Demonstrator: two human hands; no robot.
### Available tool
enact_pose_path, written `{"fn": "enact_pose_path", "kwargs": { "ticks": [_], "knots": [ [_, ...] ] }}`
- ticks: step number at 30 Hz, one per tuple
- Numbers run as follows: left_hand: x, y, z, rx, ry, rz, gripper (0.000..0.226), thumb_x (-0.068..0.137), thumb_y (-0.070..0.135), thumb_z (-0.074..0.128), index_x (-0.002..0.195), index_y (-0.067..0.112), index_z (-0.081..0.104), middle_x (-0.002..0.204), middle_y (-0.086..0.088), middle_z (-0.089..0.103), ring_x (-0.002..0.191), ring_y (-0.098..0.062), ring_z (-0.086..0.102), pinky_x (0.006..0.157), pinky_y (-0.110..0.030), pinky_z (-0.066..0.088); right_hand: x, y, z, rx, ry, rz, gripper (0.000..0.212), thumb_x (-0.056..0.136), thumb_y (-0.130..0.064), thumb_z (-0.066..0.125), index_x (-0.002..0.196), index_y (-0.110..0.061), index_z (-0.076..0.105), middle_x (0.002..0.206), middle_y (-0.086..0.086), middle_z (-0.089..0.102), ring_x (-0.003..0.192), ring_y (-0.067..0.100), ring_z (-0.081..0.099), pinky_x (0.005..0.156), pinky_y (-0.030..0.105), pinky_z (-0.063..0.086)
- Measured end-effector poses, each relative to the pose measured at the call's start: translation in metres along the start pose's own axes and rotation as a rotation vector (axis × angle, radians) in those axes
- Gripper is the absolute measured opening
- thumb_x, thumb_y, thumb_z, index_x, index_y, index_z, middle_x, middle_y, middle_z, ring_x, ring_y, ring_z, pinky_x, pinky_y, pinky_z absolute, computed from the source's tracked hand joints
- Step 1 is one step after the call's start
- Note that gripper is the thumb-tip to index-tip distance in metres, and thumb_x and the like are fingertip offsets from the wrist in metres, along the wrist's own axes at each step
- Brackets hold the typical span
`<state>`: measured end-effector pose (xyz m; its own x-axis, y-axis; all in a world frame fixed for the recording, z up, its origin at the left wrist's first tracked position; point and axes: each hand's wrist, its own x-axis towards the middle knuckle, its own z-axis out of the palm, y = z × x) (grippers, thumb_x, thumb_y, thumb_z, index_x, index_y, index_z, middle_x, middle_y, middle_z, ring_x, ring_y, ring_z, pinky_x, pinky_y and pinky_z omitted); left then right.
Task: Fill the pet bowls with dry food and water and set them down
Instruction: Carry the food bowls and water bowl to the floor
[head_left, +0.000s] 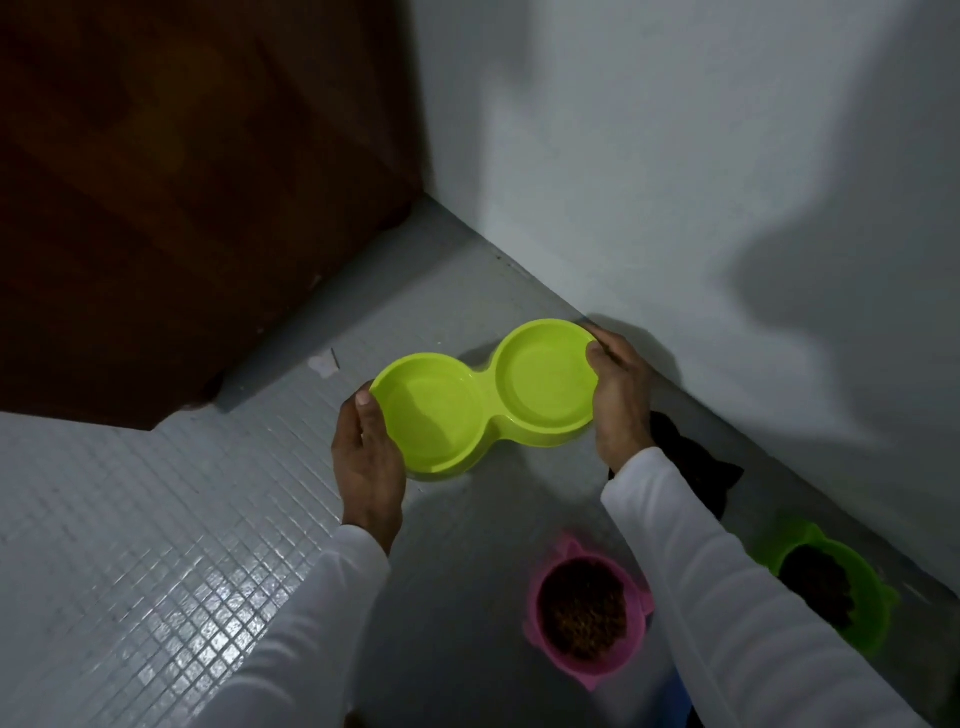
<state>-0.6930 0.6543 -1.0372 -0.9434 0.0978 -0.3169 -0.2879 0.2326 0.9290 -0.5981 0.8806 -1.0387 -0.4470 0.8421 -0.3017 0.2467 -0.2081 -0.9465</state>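
Here, in the middle of the frame, a lime green double bowl (485, 402) is held by both hands. It has two round cups joined side by side. Both cups look shiny inside, but it is hard to tell if there is water in them. It is also hard to tell if the bowl sits on the floor or hangs just above it.

The left hand (369, 462) grips the lower left end of the bowl, with its thumb curled over the rim. The right hand (621, 395) grips the upper right end, with its fingers wrapped round the edge. Both arms wear white sleeves (727, 597) (long ones, down to the wrists).

At the bottom of the frame, a pink bowl (587, 613) sits on the floor, full of brown dry food. To its right, near the lower right corner, a green bowl (831, 592) holds dark food too. Both of these bowls have little ears on the rim.

The floor (156, 545) is made of small grey tiles. A white wall (675, 156) fills the upper right of the frame. A dark brown wooden door (182, 182) fills the upper left. Something black (696, 467) lies by the wall, just behind the right arm, but it is too dark to tell what it is.
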Motion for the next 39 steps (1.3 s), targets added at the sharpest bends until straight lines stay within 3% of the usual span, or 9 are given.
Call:
{"fn": "enact_pose_path", "kwargs": {
  "ticks": [5,9,13,15,24,28,34,37,39],
  "knots": [
    [0.007,-0.022,-0.004,-0.035,-0.024,-0.069,0.039,0.093,0.074,0.043,0.113,0.049,0.065,0.116,0.008,0.069,0.114,-0.03,0.064,0.094,-0.068,0.054,0.017,0.014,0.012,-0.057,-0.062,0.023,0.025,0.102,-0.01,0.053,0.112,-0.026,0.068,0.118,-0.001,0.067,0.105,0.012,0.06,0.075,0.006,0.044],
    [0.012,-0.039,-0.008,-0.047,-0.025,-0.103,0.044,0.092,0.073,0.048,0.119,0.044,0.067,0.12,0.006,0.07,0.114,-0.032,0.066,0.088,-0.068,0.056,0.029,0.032,0.019,-0.134,-0.134,0.004,0.026,0.104,-0.012,0.048,0.116,-0.027,0.066,0.12,-0.004,0.065,0.109,0.012,0.058,0.08,0.007,0.044],
    [0.016,-0.058,-0.012,-0.039,-0.023,-0.12,0.051,0.09,0.077,0.05,0.122,0.041,0.067,0.122,0.004,0.07,0.115,-0.032,0.066,0.087,-0.068,0.057,0.041,0.048,0.027,-0.219,-0.191,-0.007,0.028,0.103,-0.016,0.049,0.122,-0.027,0.067,0.125,-0.004,0.064,0.118,0.013,0.057,0.103,0.028,0.045],
    [0.017,-0.066,-0.014,-0.033,-0.026,-0.125,0.055,0.088,0.08,0.051,0.124,0.041,0.066,0.124,0.003,0.07,0.117,-0.032,0.066,0.092,-0.068,0.054,0.046,0.055,0.032,-0.282,-0.201,-0.015,0.032,0.098,-0.03,0.05,0.124,-0.029,0.069,0.131,0.002,0.063,0.122,0.016,0.056,0.109,0.034,0.044],
    [0.023,-0.078,-0.02,-0.051,-0.002,-0.174,0.043,0.088,0.071,0.054,0.122,0.047,0.067,0.127,0.003,0.07,0.118,-0.029,0.065,0.094,-0.065,0.055,0.058,0.059,0.055,-0.368,-0.216,-0.098,0.04,0.092,-0.036,0.052,0.125,-0.022,0.069,0.126,0.001,0.069,0.118,0.02,0.062,0.105,0.045,0.048],
    [0.022,-0.08,-0.022,0.004,0.034,-0.157,0.047,0.092,0.066,0.052,0.125,0.037,0.067,0.121,0.004,0.072,0.113,-0.025,0.067,0.095,-0.06,0.056,0.057,0.058,0.059,-0.41,-0.252,-0.101,0.042,0.094,-0.029,0.051,0.133,-0.021,0.065,0.135,0.004,0.064,0.126,0.021,0.057,0.11,0.044,0.044],
    [0.017,-0.078,-0.022,0.099,0.031,-0.084,0.036,0.096,0.051,0.051,0.123,0.032,0.065,0.107,0.011,0.07,0.099,0.001,0.063,0.091,-0.04,0.056,0.063,0.058,0.057,-0.474,-0.283,-0.105,0.039,0.103,-0.014,0.049,0.14,-0.02,0.06,0.144,0.004,0.058,0.132,0.02,0.052,0.114,0.037,0.04],
    [0.016,-0.079,-0.022,0.15,0.03,-0.056,0.036,0.103,0.044,0.054,0.13,0.024,0.066,0.105,0.0,0.071,0.093,0.0,0.062,0.087,-0.037,0.055,0.064,0.057,0.057,-0.498,-0.277,-0.113,0.038,0.102,-0.013,0.05,0.138,-0.018,0.06,0.14,0.006,0.06,0.129,0.022,0.054,0.109,0.032,0.04],
    [0.016,-0.08,-0.023,0.173,0.047,-0.071,0.042,0.098,0.052,0.053,0.129,0.027,0.066,0.105,-0.002,0.071,0.094,-0.012,0.067,0.088,-0.046,0.058,0.064,0.057,0.058,-0.5,-0.275,-0.129,0.036,0.1,-0.011,0.051,0.134,-0.016,0.062,0.135,0.007,0.062,0.124,0.025,0.056,0.108,0.036,0.043]
  ]
}}
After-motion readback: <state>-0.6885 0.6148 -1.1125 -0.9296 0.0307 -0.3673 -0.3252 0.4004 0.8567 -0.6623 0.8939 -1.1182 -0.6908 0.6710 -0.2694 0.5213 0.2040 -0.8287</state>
